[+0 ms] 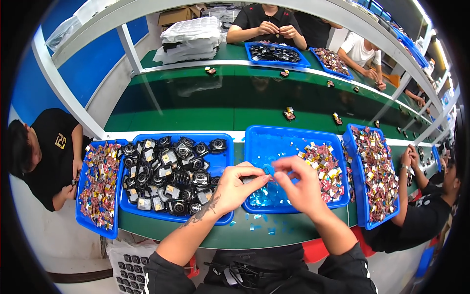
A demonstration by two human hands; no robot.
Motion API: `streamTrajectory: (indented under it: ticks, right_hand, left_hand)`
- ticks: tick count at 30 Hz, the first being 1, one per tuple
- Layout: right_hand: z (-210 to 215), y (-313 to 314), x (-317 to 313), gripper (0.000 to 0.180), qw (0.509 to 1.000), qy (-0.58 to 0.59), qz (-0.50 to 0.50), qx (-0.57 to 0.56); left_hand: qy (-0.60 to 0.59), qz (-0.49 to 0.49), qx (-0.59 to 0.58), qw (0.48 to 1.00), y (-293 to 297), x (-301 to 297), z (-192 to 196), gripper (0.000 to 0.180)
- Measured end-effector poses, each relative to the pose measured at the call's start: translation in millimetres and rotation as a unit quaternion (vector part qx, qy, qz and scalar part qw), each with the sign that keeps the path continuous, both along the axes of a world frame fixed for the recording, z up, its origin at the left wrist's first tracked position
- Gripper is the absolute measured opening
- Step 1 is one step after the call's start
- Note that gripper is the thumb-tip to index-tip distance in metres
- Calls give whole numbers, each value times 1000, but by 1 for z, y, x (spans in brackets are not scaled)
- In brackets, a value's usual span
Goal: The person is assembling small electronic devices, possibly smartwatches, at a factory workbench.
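My left hand (237,186) is closed in a pinch over the right-centre tray, with a small blue piece (268,169) at its fingertips. It looks like a part with blue film, but the fingers cover most of it. Close beside it is my right hand (301,183), its thumb and fingers curled toward the piece and slightly blurred; whether they grip it does not show. Below both hands, the blue tray (293,129) holds loose blue film scraps (267,196) on its left and a heap of small wired electronic parts (324,171) on its right.
Left of my hands stands a blue tray (226,147) of black watch-like cases (183,152). Trays of wired parts flank both (100,186) (377,171). Beyond runs a green conveyor belt (196,108) carrying scattered parts. Co-workers sit at left, right and across. Film scraps lie near the table edge.
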State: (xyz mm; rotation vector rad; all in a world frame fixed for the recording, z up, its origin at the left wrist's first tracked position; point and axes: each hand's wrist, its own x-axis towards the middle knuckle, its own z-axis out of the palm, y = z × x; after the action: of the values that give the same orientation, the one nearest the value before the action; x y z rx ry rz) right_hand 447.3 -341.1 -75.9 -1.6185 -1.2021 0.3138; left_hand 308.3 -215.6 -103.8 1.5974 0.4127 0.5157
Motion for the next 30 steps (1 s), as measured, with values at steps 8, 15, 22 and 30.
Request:
streamTrajectory:
  ticks: [8, 15, 22, 30]
  right_hand:
    - [18, 9, 32, 6, 970, -42, 197, -132]
    - [-12, 3, 9, 15, 936, -346, 63, 19]
    - [-21, -12, 18, 28, 982, -168, -31, -77]
    - [-25, -10, 24, 18, 926, 312, 213, -3]
  left_hand:
    - [28, -101, 26, 994, 2, -5, -3, 17]
    - [21, -50, -120, 991, -7, 1, -8, 15]
    - [-22, -16, -177, 984, -8, 2, -2, 15]
    - [48, -131, -266, 954, -7, -1, -1, 20]
